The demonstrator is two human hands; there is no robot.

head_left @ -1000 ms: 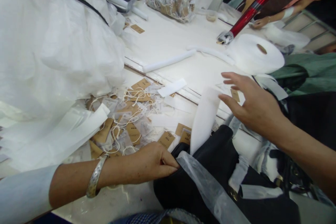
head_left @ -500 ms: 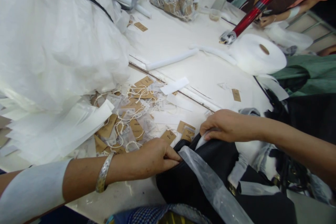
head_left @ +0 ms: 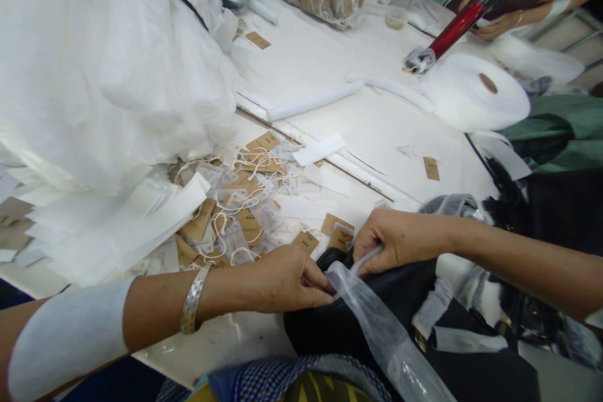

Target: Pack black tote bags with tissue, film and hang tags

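A black bag (head_left: 320, 340) lies in front of me, its opening between my hands. My left hand (head_left: 287, 279) is closed, its thumb and fingers pinching the near-left edge of that opening. My right hand (head_left: 400, 240) is closed at the far-right side, with a narrow white strip (head_left: 368, 259) in its pinch; the strip runs down into the opening. A strap wrapped in clear plastic (head_left: 389, 339) passes between the hands and down over the bag's front. Brown paper hang tags (head_left: 306, 241) lie just beyond my left fingers. The bag's inside is hidden.
White plastic sheeting (head_left: 117, 69) is heaped at left above a fan of white strips (head_left: 127, 226). Several tags with strings (head_left: 249, 226) lie beside it. A white roll (head_left: 464, 97) and red wrapped tube (head_left: 464, 22) are at right. A co-worker's hand (head_left: 499, 25) is beyond them.
My right hand has moved slightly down and inward, and more of the white strip shows at its fingertips. My left hand keeps its pinch on the bag edge. The view has shifted slightly.
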